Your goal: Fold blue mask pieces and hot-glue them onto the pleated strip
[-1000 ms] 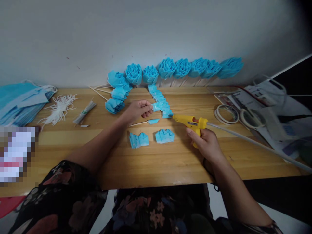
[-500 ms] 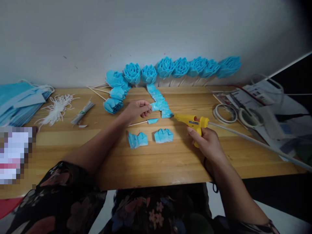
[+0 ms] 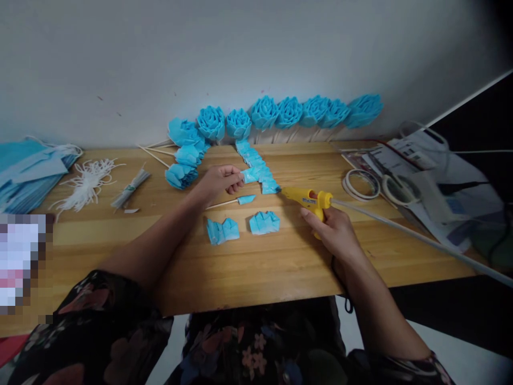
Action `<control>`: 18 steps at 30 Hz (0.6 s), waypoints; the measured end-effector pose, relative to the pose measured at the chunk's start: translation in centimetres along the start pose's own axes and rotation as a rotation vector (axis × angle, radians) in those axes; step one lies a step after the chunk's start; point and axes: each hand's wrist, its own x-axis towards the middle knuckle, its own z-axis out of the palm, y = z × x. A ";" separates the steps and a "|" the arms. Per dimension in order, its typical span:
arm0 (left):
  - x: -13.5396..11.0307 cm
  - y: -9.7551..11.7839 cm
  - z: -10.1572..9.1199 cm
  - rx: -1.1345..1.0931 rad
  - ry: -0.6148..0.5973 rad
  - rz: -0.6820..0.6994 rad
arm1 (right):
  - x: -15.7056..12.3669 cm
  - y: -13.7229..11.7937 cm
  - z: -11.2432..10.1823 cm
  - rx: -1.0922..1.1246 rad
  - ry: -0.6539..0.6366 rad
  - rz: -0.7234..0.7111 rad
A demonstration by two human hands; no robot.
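My left hand [image 3: 218, 182] pinches the near end of a row of folded blue petal pieces [image 3: 256, 168] that runs back toward the wall. My right hand [image 3: 334, 232] grips a yellow glue gun [image 3: 306, 199], its nozzle touching the last blue piece in the row. A long glue stick [image 3: 401, 230] trails out of the gun to the right. A wooden skewer with a small blue wrap [image 3: 236, 201] lies just in front of my left hand. Two pleated blue pieces [image 3: 242, 226] rest side by side on the wooden table [image 3: 260, 267].
Several finished blue paper roses [image 3: 280, 112] lean against the wall. More roses [image 3: 184, 158] lie at the back left. Blue masks [image 3: 28, 171], white ear loops [image 3: 86, 182] and a wire bundle [image 3: 130, 187] sit left. Tape rolls [image 3: 377, 186] and papers [image 3: 436, 176] lie right.
Both hands hold nearly the same pose. The view has shifted slightly, so everything sits a little further left in the frame.
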 end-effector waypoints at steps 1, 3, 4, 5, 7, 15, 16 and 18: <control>0.0 0.0 0.0 0.000 0.002 -0.002 | -0.1 0.1 -0.1 0.005 0.003 0.015; -0.1 0.2 0.0 0.003 0.005 -0.010 | -0.2 0.3 -0.4 0.009 0.012 0.068; -0.1 0.2 -0.1 0.006 0.004 -0.016 | -0.3 0.4 -0.5 0.013 0.009 0.095; -0.1 0.3 -0.1 0.007 0.006 -0.019 | -0.4 0.5 -0.7 0.021 0.006 0.120; -0.2 0.3 -0.1 0.006 0.014 -0.023 | -0.5 0.7 -0.9 0.065 0.000 0.153; -0.1 0.0 -0.4 0.006 0.010 -0.011 | -0.2 2.1 -2.4 0.183 0.173 0.218; -0.1 0.0 -0.5 0.003 0.011 -0.012 | 0.0 2.6 -2.7 0.149 0.186 0.232; -0.1 0.1 -0.5 0.006 0.000 -0.011 | 0.6 3.7 -3.6 0.057 0.167 0.244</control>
